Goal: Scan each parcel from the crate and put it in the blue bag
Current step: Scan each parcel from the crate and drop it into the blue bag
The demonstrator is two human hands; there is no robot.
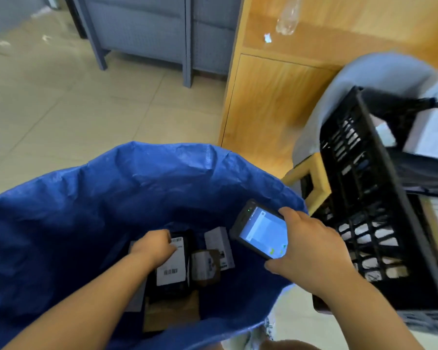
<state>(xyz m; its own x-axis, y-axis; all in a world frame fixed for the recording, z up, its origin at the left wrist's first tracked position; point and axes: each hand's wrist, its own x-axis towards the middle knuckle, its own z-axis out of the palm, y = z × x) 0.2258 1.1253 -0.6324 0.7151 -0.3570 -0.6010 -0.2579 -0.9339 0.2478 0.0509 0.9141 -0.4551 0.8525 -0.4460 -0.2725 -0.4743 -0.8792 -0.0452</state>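
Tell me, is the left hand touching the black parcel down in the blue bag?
Touching. The head view shows the left hand with fingers curled over the top edge of the black parcel, covering part of its white label.

A parcel sorting room or small delivery depot. Parcels (171, 263) with printed labels lie in a large blue bag (86, 198) and a black plastic crate (359, 157), with a lit handheld scanner (261, 231) over the bag. Grey metal shelving (142, 29) and a wooden counter (276, 97) stand on a pale tiled floor (61, 109).
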